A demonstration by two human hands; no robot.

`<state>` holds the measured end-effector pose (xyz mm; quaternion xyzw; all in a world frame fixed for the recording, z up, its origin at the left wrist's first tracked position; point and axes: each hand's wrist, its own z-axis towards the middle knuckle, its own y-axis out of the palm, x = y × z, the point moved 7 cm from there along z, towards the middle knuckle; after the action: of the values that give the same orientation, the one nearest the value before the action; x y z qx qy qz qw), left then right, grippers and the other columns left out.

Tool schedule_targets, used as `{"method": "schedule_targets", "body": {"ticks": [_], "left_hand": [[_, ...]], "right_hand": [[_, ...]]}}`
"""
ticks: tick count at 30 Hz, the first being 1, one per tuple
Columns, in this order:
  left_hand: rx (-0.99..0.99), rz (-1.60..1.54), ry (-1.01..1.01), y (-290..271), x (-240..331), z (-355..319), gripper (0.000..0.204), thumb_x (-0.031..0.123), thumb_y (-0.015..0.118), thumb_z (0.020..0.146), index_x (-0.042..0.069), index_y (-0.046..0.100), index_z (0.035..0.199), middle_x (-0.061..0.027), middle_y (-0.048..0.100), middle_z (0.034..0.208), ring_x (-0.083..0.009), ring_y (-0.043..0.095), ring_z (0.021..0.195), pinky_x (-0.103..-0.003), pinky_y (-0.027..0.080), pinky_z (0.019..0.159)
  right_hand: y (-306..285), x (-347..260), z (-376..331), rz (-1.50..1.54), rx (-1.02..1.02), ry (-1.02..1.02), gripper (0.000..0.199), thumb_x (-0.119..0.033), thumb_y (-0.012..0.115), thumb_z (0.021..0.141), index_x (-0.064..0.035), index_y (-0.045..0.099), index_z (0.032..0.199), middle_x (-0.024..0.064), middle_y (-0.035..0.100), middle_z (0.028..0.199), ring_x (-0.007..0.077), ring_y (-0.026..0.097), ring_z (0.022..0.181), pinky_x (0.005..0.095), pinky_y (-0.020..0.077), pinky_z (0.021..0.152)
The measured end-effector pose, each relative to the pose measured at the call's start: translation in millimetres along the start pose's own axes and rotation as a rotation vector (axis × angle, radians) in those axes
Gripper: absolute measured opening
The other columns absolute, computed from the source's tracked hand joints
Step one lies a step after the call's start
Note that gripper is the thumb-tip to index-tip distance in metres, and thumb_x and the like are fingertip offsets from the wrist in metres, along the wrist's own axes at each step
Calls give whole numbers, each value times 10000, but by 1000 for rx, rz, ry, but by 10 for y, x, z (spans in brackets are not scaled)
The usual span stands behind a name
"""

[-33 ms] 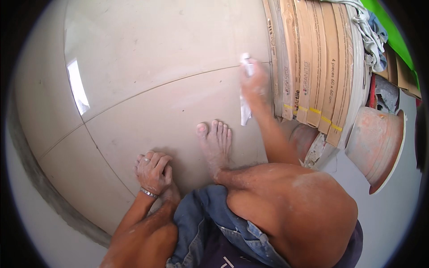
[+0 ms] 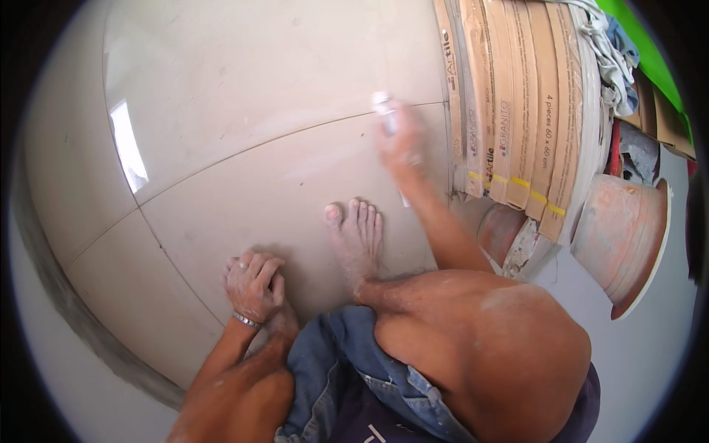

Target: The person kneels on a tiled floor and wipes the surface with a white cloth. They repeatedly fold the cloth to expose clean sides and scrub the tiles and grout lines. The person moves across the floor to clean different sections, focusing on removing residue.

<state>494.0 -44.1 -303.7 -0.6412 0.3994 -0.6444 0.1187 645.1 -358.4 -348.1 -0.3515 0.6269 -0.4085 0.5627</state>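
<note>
Over the large glossy beige floor tiles [image 2: 244,96], my right hand [image 2: 401,140] is closed round a bunched white cloth [image 2: 382,100]. A white bit of it sticks out past the fingers, and a small end shows beside my wrist. Motion blurs the hand, which is close to a tile joint. My left hand [image 2: 253,282], dusty and wearing a ring and a metal wristband [image 2: 247,320], rests by my left foot with its fingers curled in. Nothing shows in it, though its palm side is hidden. My bare right foot [image 2: 356,229] stands on the tile between the hands.
Several flat brown cardboard tile boxes [image 2: 517,111] stand packed in a row at the right. Beyond them are crumpled cloths [image 2: 609,59] and a bright green sheet [image 2: 642,52]. A tipped, stained bucket [image 2: 617,240] lies lower right. A grey strip [image 2: 66,295] curves along the left.
My right hand has shifted a little to the left with the cloth, and less of the cloth's hanging end shows. My left hand and feet have stayed put.
</note>
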Motion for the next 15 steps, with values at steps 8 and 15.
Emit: {"method": "schedule_targets", "body": {"ticks": [8,15], "left_hand": [[0,74,27,60,18,66,225,68,669,672,167,700,872,21,679,878,-207,629,832,-394,436,739],[21,3,31,72,28,75,233,37,654,693,146,685,896,-14,683,898,-259,621,825,-405,446,741]], "right_hand": [[-47,-757,-284,400,-60,-128,304,-86,741,863,-4,648,1142,189,653,1042,389,684,899,428,561,768],[-728,835,180,-27,287,250,254,-139,682,935,45,661,1109,245,695,1040,397,680,988,479,529,879]]}}
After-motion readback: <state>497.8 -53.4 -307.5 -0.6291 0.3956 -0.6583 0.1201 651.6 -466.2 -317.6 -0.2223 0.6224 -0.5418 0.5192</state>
